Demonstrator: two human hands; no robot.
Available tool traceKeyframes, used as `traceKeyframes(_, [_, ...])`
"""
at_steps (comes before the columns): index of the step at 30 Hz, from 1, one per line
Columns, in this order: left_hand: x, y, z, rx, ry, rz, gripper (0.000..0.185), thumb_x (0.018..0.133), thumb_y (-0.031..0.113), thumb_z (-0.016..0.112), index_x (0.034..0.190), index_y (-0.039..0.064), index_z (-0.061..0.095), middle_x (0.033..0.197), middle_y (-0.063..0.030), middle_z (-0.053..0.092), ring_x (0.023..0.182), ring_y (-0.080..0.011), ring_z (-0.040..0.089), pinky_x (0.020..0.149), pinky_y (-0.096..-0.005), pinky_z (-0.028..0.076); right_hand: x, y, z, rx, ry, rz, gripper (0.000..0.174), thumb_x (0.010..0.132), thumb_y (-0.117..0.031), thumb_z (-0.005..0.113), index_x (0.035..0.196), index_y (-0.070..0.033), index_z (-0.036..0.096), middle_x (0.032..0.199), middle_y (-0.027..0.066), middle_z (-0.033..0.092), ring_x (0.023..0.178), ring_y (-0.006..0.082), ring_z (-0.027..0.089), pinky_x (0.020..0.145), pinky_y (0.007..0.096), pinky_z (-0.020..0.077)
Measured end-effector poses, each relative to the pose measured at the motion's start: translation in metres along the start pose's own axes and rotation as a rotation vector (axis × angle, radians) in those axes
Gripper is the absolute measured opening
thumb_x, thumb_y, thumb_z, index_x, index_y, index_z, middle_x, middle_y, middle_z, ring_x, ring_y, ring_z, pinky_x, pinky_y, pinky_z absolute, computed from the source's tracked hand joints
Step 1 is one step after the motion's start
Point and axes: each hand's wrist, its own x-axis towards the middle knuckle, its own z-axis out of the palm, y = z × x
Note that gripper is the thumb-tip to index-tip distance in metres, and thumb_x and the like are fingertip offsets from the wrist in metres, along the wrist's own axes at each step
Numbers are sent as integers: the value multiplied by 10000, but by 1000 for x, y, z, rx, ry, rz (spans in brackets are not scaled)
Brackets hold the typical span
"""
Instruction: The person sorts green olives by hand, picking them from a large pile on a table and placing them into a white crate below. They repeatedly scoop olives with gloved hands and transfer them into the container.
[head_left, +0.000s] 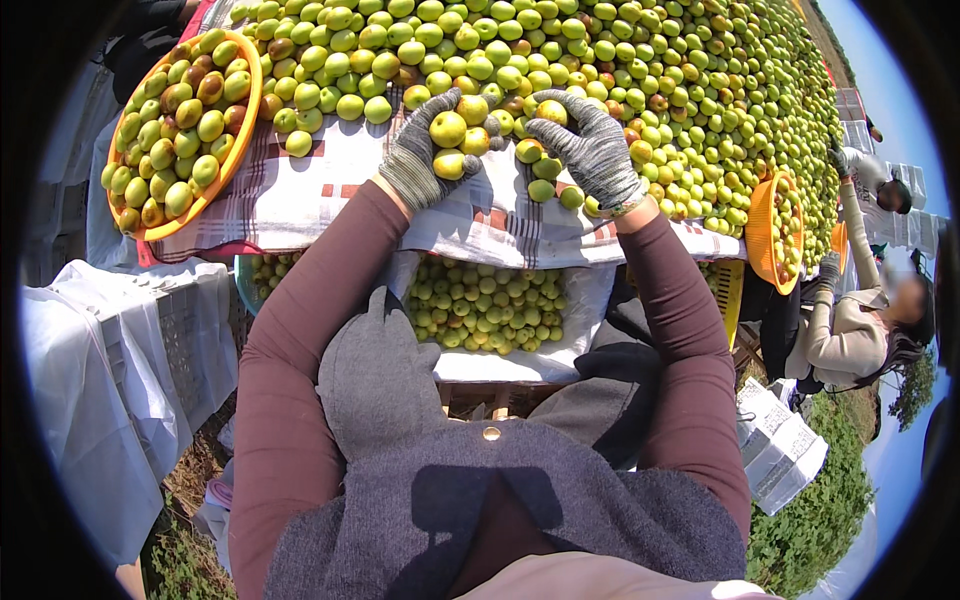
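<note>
My left hand (420, 154), in a grey knit glove, is turned up and cradles several yellow-green jujubes (448, 129), some with brownish patches. To its right, my right hand (592, 146), gloved the same way, curls its thumb and fingers around a yellowish jujube (552, 112). A few loose green jujubes (541, 190) lie just under the right palm on a white plaid cloth (292, 191). Beyond both hands spreads a thick layer of jujubes (495, 52), mostly green, a few brown.
Orange baskets of jujubes stand at the left (256, 90) and right (761, 232) table edges. Below the table front sits a white-lined container (480, 367) of jujubes, near a yellow crate (731, 292). White cloth (90, 360) drapes crates at left. A gloved co-worker (847, 330) sits at right.
</note>
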Motion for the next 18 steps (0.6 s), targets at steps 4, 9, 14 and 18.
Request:
traceKeyframes(4, [1,1,3,-10,45,-6,502,956,361,585,1312,19,493,1157,-184,628,979,-320,657,562,-333,564,1,-4,9,17,-2,-74,357,887,-110,725,1216,-21,619,1086,53,663,983,123,634,883,273,533])
traceKeyframes(9, [1,-1,10,-65,-26,-47,635,974,414,544,1412,-27,410,1349,-235,523,1227,-377,548,870,-420,578,4,-3,21,236,35,-55,383,871,-181,741,1228,-69,655,1108,91,666,1003,182,649,905,323,530])
traceKeyframes(14, [-1,3,9,-54,-195,-151,670,962,467,541,1422,-2,413,1430,-256,437,1239,-394,526,792,-358,602,13,6,-8,53,125,-117,207,952,-122,623,1123,-42,706,1073,104,683,988,178,644,889,301,506])
traceKeyframes(18, [-2,8,7,-82,-133,-13,595,939,446,581,1343,21,479,1352,-233,489,1034,-314,574,573,-273,549,23,10,-27,-377,303,-90,168,948,-143,637,1068,-69,728,974,74,734,840,120,682,750,271,543])
